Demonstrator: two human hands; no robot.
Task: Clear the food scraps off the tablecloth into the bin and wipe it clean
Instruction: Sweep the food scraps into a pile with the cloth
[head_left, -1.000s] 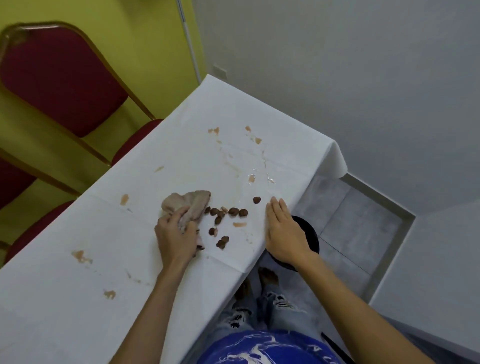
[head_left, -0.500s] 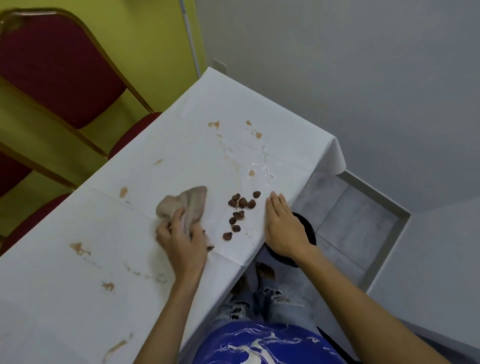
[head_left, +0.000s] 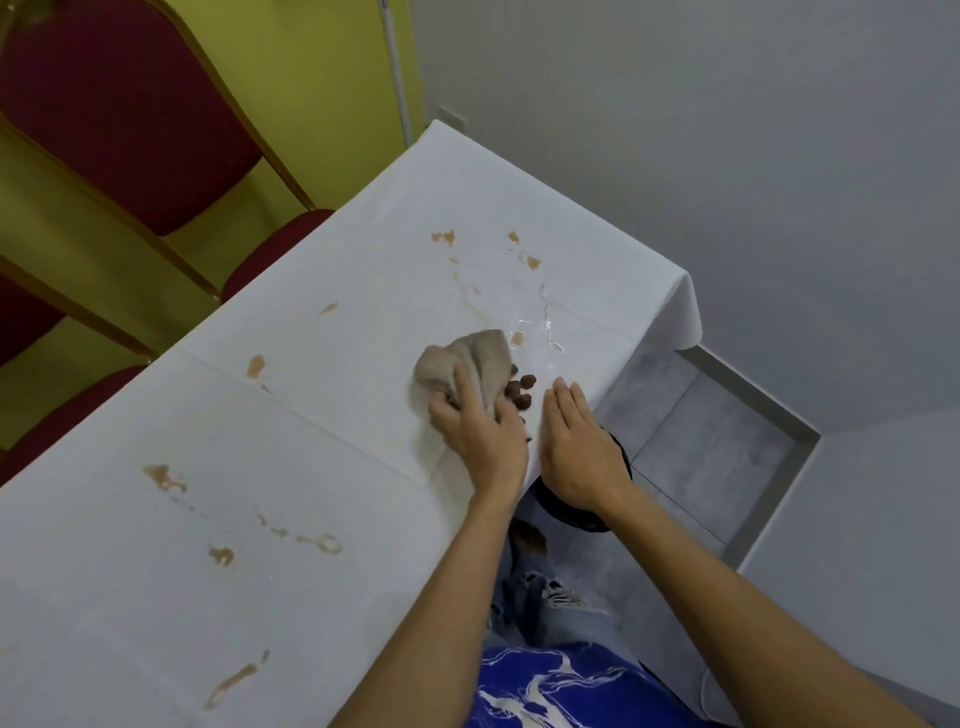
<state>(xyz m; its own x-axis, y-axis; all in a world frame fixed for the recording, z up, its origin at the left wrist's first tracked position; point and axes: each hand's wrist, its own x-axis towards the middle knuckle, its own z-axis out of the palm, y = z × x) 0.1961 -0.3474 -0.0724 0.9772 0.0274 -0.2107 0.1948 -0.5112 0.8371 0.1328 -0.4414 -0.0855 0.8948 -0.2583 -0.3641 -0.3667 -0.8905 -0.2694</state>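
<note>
Gripping a bunched beige cloth (head_left: 467, 364) in the left hand (head_left: 480, 441), fingers curled round it, pressed to the white tablecloth (head_left: 311, 415). At that hand's one o'clock, touching the cloth: dark brown food scraps (head_left: 522, 389), clustered near the table edge. At its three o'clock, the right hand (head_left: 576, 447), flat, fingers straight and together, scraps at its eleven o'clock. Beneath the right hand, partly hidden, a black bin (head_left: 561, 512). Brown stains (head_left: 163, 478) scattered across the tablecloth.

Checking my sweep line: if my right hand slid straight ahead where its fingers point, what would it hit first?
Likely the wet smear on the tablecloth; the right hand points just past the food scraps, which lie left of its fingertips.
</note>
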